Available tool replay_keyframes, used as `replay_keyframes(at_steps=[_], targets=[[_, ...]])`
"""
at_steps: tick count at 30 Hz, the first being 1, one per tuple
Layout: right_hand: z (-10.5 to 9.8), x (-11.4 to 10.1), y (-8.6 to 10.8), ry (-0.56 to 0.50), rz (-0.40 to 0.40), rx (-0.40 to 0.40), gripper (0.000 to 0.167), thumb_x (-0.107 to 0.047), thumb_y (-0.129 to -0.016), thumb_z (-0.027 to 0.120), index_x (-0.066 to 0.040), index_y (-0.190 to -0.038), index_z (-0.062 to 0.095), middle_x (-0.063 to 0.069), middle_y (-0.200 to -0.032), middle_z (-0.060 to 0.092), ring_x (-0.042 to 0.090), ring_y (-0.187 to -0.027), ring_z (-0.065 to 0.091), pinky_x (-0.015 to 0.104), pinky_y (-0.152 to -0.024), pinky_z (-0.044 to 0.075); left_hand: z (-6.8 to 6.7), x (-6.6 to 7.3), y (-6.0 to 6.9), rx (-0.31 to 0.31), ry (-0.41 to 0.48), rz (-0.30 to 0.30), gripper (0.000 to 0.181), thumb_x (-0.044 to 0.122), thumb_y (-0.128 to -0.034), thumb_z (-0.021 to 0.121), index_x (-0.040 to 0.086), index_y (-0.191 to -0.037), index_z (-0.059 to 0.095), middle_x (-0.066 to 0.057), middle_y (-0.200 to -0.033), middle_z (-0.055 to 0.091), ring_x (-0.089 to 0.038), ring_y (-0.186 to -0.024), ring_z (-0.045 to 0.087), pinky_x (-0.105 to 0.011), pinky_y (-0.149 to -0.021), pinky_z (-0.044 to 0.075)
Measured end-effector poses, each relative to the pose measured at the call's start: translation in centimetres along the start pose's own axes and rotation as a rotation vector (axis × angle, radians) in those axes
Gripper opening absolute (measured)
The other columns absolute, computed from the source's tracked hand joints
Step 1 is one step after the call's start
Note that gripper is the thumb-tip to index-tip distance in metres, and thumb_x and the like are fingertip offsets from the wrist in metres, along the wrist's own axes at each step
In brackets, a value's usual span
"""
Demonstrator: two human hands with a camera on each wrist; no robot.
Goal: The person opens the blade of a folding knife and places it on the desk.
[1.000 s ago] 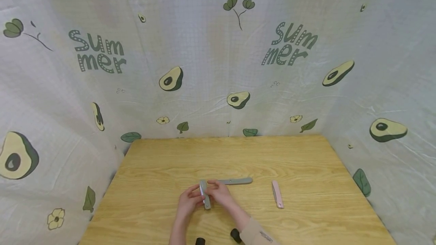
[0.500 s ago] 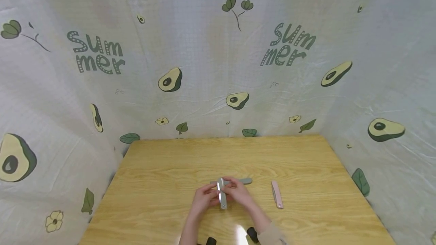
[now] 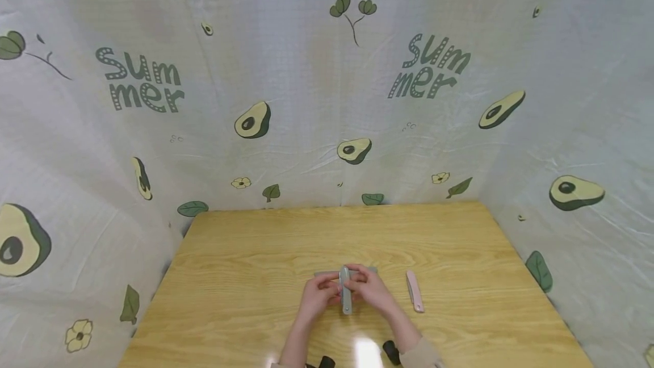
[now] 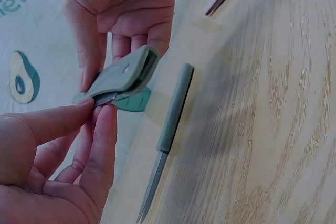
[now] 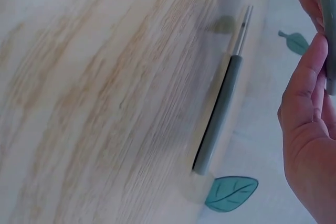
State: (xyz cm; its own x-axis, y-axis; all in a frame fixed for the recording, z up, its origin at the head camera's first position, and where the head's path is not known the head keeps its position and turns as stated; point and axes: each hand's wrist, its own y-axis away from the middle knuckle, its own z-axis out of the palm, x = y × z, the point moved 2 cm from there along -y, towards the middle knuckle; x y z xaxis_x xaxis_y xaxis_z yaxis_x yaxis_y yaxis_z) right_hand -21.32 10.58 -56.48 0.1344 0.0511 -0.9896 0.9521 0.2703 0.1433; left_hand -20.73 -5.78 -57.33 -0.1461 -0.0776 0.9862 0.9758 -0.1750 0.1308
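A grey-green folding knife [image 3: 346,294] is held just above the table between both hands. My left hand [image 3: 315,295] pinches it from the left; in the left wrist view, thumb and fingertips meet at a dark metal strip of its blade [image 4: 105,98] beside the handle. From the other side my right hand [image 3: 372,288] grips the handle with thumb and fingers. Behind them a second grey-green knife [image 4: 176,106] lies on the table with its blade out. In the right wrist view this second knife [image 5: 218,116] shows whole, while the held one is cut off by the frame edge.
A pink folding knife [image 3: 415,292], folded, lies to the right of my hands on the wooden table [image 3: 245,300]. Patterned cloth [image 3: 306,72] hangs around the table's back and sides. Black wrist devices [image 3: 392,352] sit by both forearms.
Both hands have moved right with the held knife, now in front of the second one. The bright strip of blade along its left side shows less than before.
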Motion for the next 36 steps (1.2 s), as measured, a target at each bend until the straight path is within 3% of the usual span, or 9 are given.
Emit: replay_keyframes(at_steps=[6, 11, 19, 36], targets=[[-0.4, 0.2, 0.1, 0.011, -0.010, -0.013, 0.053, -0.009, -0.093, 0.063, 0.006, -0.141, 0.043, 0.007, -0.090, 0.059, 0.016, -0.079, 0.060, 0.046, -0.072, 0.059, 0.4, 0.0, 0.0, -0.005, -0.033, 0.002, 0.033, -0.005, -0.0869, 0.063, -0.010, -0.119, 0.062, -0.005, -0.077, 0.063, -0.014, -0.072, 0.063, -0.050, -0.077, 0.060], [-0.7, 0.6, 0.1, 0.013, -0.025, -0.031, 0.054, -0.009, -0.093, 0.063, 0.006, -0.141, 0.043, 0.006, -0.090, 0.059, 0.016, -0.079, 0.060, 0.043, -0.069, 0.060, 0.6, -0.2, -0.1, -0.014, -0.037, 0.000, 0.036, -0.006, -0.0861, 0.063, -0.009, -0.121, 0.061, -0.007, -0.078, 0.064, -0.015, -0.071, 0.064, -0.051, -0.078, 0.060], [-1.0, 0.6, 0.3, 0.012, -0.030, -0.038, 0.054, -0.010, -0.094, 0.062, 0.005, -0.142, 0.042, 0.008, -0.092, 0.060, 0.018, -0.082, 0.060, 0.047, -0.072, 0.059, 0.4, -0.5, -0.4, -0.042, -0.058, 0.016, 0.040, -0.009, -0.0838, 0.061, -0.012, -0.124, 0.057, -0.013, -0.085, 0.064, -0.016, -0.071, 0.063, -0.051, -0.077, 0.060], [-1.3, 0.4, 0.6, -0.003, -0.031, -0.014, 0.054, -0.009, -0.096, 0.059, 0.003, -0.145, 0.039, 0.008, -0.093, 0.056, 0.019, -0.081, 0.058, 0.048, -0.072, 0.059, 0.1, 0.0, 0.0, -0.053, -0.009, -0.002, 0.042, -0.007, -0.0855, 0.062, -0.010, -0.127, 0.055, -0.004, -0.084, 0.059, -0.014, -0.072, 0.063, -0.054, -0.080, 0.059]])
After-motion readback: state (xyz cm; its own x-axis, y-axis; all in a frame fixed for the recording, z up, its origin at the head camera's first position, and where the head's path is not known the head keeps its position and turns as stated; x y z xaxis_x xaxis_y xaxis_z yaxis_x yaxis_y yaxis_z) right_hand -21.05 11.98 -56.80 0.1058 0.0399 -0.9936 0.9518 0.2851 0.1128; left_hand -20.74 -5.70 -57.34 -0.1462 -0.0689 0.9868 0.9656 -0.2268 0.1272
